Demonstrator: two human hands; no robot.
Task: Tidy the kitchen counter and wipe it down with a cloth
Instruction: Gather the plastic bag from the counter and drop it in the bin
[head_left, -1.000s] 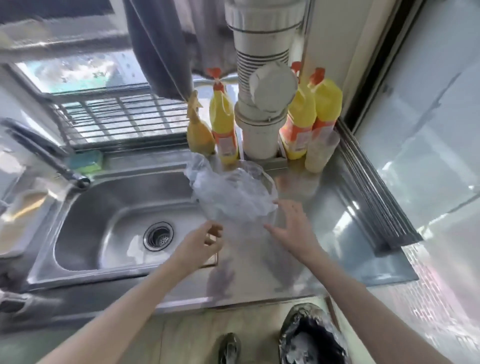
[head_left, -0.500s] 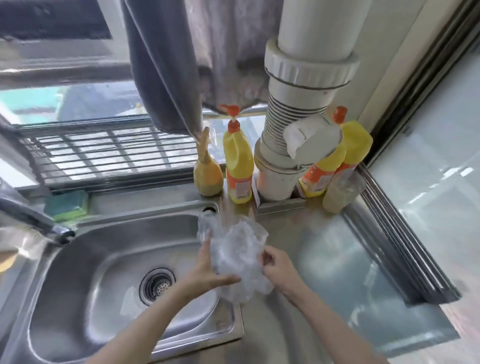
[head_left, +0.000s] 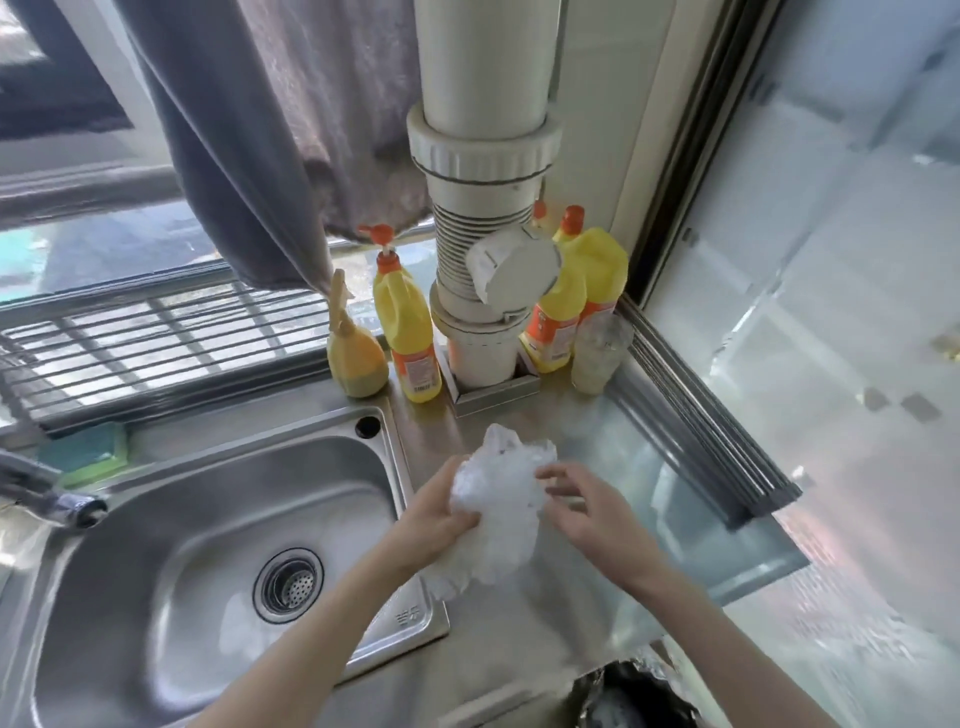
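Note:
A crumpled clear plastic bag (head_left: 493, 509) is bunched up just above the steel counter (head_left: 613, 447), right of the sink. My left hand (head_left: 436, 514) grips the bag's left side, thumb curled over it. My right hand (head_left: 587, 509) is at the bag's right side with spread fingers; the fingertips touch or nearly touch the plastic. A grey cloth (head_left: 270, 140) hangs above the window at the back.
The steel sink (head_left: 156, 545) with its drain (head_left: 288, 584) lies to the left, the tap (head_left: 52, 499) at its far left. Yellow bottles (head_left: 405, 332), a white pipe (head_left: 483, 218) and a plastic cup (head_left: 597, 353) stand at the back. A bin (head_left: 628, 696) sits below the counter edge.
Both hands gathered the loose bag off the counter and crumpled it into a tighter bundle. The right hand has loosened its hold and spread its fingers. The camera moved closer.

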